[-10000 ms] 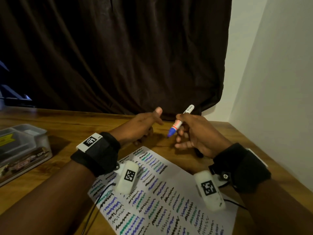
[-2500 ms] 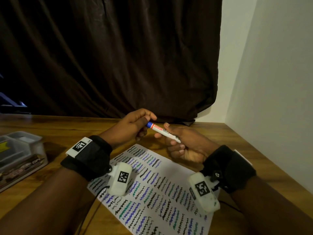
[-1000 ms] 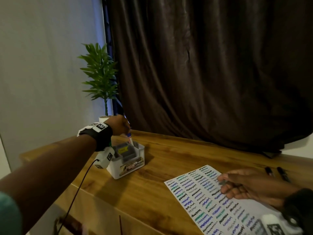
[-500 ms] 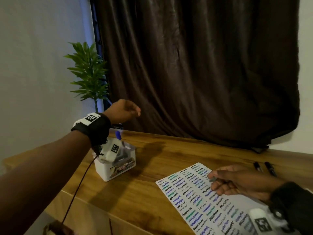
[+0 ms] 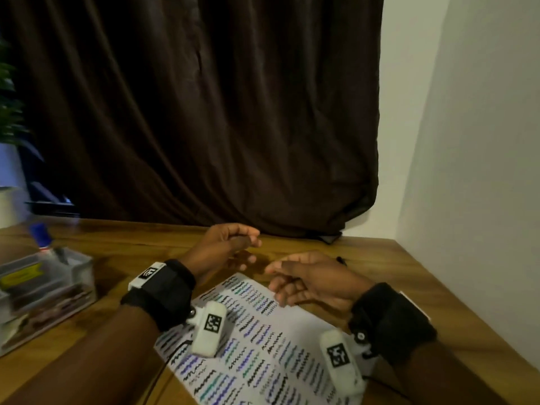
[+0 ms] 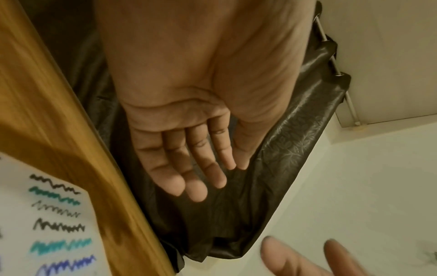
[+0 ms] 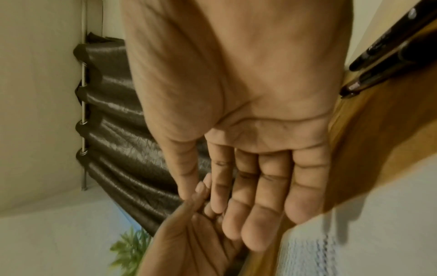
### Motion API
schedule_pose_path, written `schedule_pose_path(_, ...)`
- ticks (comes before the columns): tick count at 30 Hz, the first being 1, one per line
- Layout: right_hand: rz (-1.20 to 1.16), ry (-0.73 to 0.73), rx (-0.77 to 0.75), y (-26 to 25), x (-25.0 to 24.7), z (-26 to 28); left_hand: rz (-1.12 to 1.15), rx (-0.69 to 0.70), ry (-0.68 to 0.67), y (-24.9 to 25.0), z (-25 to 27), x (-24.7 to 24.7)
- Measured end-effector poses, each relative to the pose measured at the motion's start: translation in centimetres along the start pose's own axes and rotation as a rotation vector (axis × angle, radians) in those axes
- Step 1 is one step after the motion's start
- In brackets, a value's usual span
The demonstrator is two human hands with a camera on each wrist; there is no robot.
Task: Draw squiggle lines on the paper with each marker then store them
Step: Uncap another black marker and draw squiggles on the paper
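Observation:
The white paper (image 5: 295, 323) covered in black, blue and teal squiggles lies on the wooden table (image 5: 140, 252). My left hand (image 5: 230, 244) hovers above the paper's far end, empty, fingers relaxed; the left wrist view shows its bare palm (image 6: 179, 119). My right hand (image 5: 295, 276) hangs just right of it, empty too, fingers loose (image 7: 255, 186). The blue-capped marker (image 5: 41, 236) stands in the clear storage box (image 5: 49, 293) at the left. Two black markers (image 7: 387, 54) lie on the table beside my right hand; only a dark tip (image 5: 340, 260) shows in the head view.
A dark brown curtain (image 5: 204, 112) hangs behind the table. A white wall (image 5: 467, 171) closes the right side. A green plant (image 5: 8, 112) stands at the far left edge. Cables run from the wrist cameras across the paper.
My left hand has left the blue marker in the box and come back right, over the paper, beside the right hand. The head view has swung right.

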State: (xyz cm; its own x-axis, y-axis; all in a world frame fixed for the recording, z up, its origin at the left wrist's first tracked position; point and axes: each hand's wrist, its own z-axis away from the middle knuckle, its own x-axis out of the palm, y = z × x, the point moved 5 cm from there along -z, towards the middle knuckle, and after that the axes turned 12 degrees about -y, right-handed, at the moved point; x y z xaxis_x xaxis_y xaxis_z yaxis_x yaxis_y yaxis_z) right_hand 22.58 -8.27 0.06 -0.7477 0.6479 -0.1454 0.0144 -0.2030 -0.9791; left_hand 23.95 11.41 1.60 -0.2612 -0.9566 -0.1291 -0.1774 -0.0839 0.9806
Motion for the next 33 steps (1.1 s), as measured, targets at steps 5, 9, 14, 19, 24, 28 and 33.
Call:
schedule_pose_path(5, 0.054, 0.330, -0.079, -2.3, -5.0, 2.6, 0.049, -0.023, -0.043, -1.0, 0.4, -0.7)
schedule_pose_path(9, 0.322, 0.591, -0.006, -3.3, -8.2, 4.0, 0.090, -0.019, -0.080, -0.9, 0.9, -1.2)
schedule_pose_path(14, 0.836, 0.569, 0.468, -1.9, -10.0, 1.2, 0.045, -0.022, -0.110, -0.6, 0.9, -1.1)
schedule_pose_path(19, 1.085, 0.480, 0.681, -0.8, -9.8, -1.2, 0.086, 0.015, -0.138, -0.1, 1.1, -0.7)
schedule_pose_path(24, 1.162, 0.422, 0.678, -0.8, -8.5, -2.4, 0.114, 0.025, -0.161, 0.2, 1.3, -0.1)
schedule_pose_path(28, 1.030, 0.288, 0.378, -3.2, -4.9, -1.7, 0.115, -0.010, -0.200, 0.0, 1.4, 0.7)
schedule_pose_path(33, 1.047, 0.226, 0.062, -5.3, -0.2, 0.0, 0.034, -0.026, -0.196, -0.2, 1.4, 1.3)
